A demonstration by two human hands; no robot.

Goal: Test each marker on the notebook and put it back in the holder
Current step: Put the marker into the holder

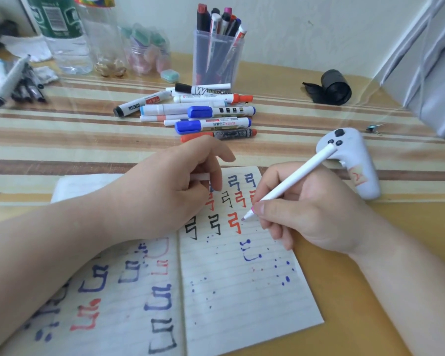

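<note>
Pinching the marker: the right hand [306, 214] has thumb and fingers closed tight, low on the barrel of a white marker [293, 179], its tip down at the notebook [242, 304] page, just beside a red mark.
Right arm: in from the lower right, the marker's tail slanting up and away to the right.
Left hand: the left hand [170, 191] is curled, fingers wrapped round a short white cap [199, 177], resting on the notebook's top edge.
Left arm: lying across the left page.
Holder: the clear holder [217, 57] stands upright at the back, full of markers, well apart from both hands.
Loose markers: a pile of loose markers [203, 111] lies flat between holder and notebook.
</note>
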